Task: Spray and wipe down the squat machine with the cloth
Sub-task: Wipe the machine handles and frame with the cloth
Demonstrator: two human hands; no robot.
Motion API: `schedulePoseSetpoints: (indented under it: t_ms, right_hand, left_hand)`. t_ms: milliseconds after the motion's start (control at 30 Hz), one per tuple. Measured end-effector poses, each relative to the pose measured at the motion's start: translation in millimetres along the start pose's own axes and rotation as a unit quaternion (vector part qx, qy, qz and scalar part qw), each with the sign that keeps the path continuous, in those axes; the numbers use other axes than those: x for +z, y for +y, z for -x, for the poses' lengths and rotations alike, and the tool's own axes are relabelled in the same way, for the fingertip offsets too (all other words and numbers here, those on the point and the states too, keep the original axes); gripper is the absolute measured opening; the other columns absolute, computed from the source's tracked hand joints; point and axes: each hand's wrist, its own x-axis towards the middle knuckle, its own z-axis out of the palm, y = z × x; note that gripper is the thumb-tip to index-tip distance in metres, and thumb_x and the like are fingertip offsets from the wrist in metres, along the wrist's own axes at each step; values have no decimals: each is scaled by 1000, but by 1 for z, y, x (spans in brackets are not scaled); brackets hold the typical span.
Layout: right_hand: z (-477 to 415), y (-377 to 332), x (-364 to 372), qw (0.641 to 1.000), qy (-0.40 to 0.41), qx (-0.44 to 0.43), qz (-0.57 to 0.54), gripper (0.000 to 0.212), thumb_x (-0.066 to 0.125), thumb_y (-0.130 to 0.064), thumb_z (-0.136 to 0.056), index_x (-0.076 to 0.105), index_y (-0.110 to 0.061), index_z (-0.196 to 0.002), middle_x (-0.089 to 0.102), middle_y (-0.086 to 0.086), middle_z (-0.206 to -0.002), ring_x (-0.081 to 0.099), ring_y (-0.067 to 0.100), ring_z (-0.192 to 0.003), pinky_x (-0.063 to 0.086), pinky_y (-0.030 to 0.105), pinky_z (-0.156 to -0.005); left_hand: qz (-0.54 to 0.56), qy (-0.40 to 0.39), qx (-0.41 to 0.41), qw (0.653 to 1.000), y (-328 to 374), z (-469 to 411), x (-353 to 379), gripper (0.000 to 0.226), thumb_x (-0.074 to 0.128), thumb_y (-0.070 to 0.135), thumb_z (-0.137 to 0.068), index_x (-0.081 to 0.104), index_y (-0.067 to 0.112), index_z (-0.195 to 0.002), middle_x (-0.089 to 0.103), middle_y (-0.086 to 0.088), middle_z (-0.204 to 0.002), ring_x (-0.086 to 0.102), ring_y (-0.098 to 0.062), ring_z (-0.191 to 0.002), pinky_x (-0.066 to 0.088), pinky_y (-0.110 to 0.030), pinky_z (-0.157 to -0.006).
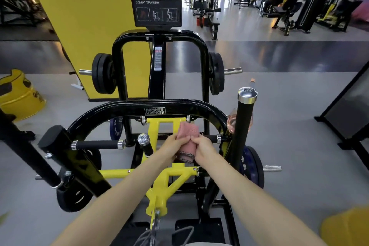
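**Settle the cloth into a pad before wiping**

Nearest, both forearms reach out over the yellow frame (117,171) of the squat machine (119,109). The left hand (173,143) and right hand (201,146) meet at the machine's middle. Each has its fingers curled round the pink cloth (188,130), which is bunched upright between them, just in front of the short right grip bar (209,137). This looks like folding or re-gripping. Best to flatten a pad into one hand, then wrap it round each grip and draw along it. Farther off, behind the upright post (242,126), a pinkish clear shape (231,123) may be the sprayer; it is partly hidden.
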Motion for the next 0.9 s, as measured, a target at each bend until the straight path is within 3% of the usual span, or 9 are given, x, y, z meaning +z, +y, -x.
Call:
schedulePoseSetpoints:
  t_ms: [67,167,267,367,500,667,733,833,900]
  right_hand:
    - [-3,1,2,985,28,-34,165,25,46,9,-86,63,-9,-91,61,15,-93,59,29,-88,49,35,-72]
    - [-6,4,-7,851,118,-131,495,33,49,-1,-83,68,-15,-107,49,10,-116,45,27,-113,45,37,-95]
    - [-2,1,-21,796,139,-171,564,34,48,-5,-92,60,-16,-121,45,4,-125,39,24,-122,42,34,-97]
    - [-5,-2,-30,753,133,-198,614,37,46,-7,-94,54,-14,-129,46,2,-130,38,22,-123,37,31,-97]
    - [-12,0,-28,696,94,-215,679,43,47,-10,-94,48,-15,-137,42,-1,-141,33,21,-129,32,31,-103]
    - [-25,1,-25,649,67,-220,725,47,49,-13,-95,42,-12,-142,36,3,-148,29,21,-135,27,32,-110]
    - [-32,4,-25,639,60,-214,737,48,47,-10,-95,40,-12,-143,35,3,-149,28,21,-136,26,31,-110]
    - [-43,9,-25,631,53,-199,748,50,47,-6,-94,40,-12,-143,33,4,-151,26,20,-139,22,31,-113]
    - [-48,8,-25,619,47,-209,756,47,48,-3,-91,47,-13,-137,44,4,-142,34,21,-133,24,31,-111]
  left_hand:
    - [-19,11,8,1000,-13,-6,-4,15,60,10,-92,62,9,-107,67,-12,-104,64,-28,-96,55,-36,-78]
    - [-166,106,70,978,-24,-16,-8,13,53,6,-92,61,15,-88,65,-2,-85,64,-25,-84,50,-30,-63]
    - [-276,228,132,924,-19,-18,-8,17,49,28,-96,59,15,-93,66,0,-82,65,-22,-67,52,-38,-52]
    - [-413,299,227,830,-16,-25,-12,13,53,17,-94,61,11,-102,55,-4,-102,53,-20,-82,39,-32,-55]
    - [-549,180,310,755,-56,-53,-17,33,71,-2,-76,67,3,-109,61,-18,-117,59,-39,-101,54,-44,-70]
    - [-502,137,254,815,-74,-61,-8,46,57,-6,-86,54,2,-131,49,-17,-140,42,-33,-133,39,-49,-105]
    - [-481,137,227,836,-75,-73,-10,46,49,-8,-89,53,4,-133,43,-13,-146,30,-26,-142,31,-51,-109]
    - [-399,144,216,879,-62,-79,-6,34,42,-9,-90,60,2,-117,56,-8,-131,34,-18,-138,38,-39,-101]
    - [-338,148,203,907,-55,-81,-4,26,40,-9,-89,60,3,-100,59,-2,-106,52,-23,-110,42,-35,-77]
